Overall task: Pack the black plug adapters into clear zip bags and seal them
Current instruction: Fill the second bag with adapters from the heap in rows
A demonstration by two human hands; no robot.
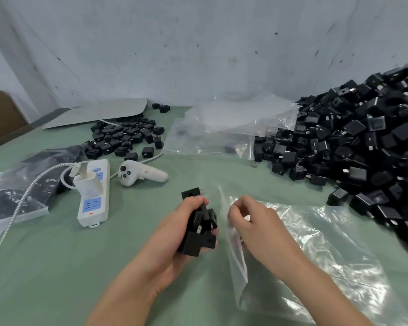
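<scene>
My left hand (pixel 174 234) grips a cluster of several black plug adapters (pixel 199 228) just above the green table. Right beside it, my right hand (pixel 257 222) pinches the open edge of a clear zip bag (pixel 316 262) that lies flat on the table to the right. The bag's mouth faces the adapters in my left hand. A big heap of black adapters (pixel 363 147) fills the right side. A smaller group of adapters (pixel 125 137) lies at the back left.
A white power strip (pixel 93 198) with a plugged charger and braided cable sits left of my hands, a white handheld controller (pixel 139 172) beside it. Loose clear bags (pixel 222 128) lie at the back centre. Filled bags (pixel 14 191) rest at far left, near a cardboard box (pixel 3 116).
</scene>
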